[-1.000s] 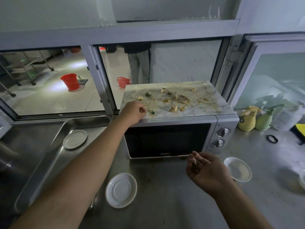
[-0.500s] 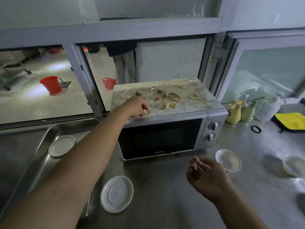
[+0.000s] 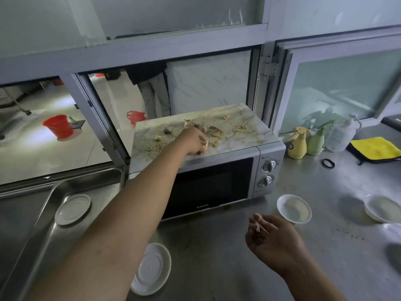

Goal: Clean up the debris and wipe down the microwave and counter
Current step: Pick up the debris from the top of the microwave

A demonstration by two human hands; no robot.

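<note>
The steel counter [image 3: 238, 268] fills the lower frame, the microwave [image 3: 217, 181] stands at centre with debris [image 3: 214, 131] scattered on its top, where the left hand [image 3: 193, 141] pinches a scrap, while the right hand [image 3: 273, 240], lower right, cups gathered bits in curled fingers.

The left hand [image 3: 194, 141] has slid rightward across the microwave [image 3: 227, 148] top, from its front-left edge into the scattered debris [image 3: 213, 132] near centre, fingers curling onto scraps.
</note>
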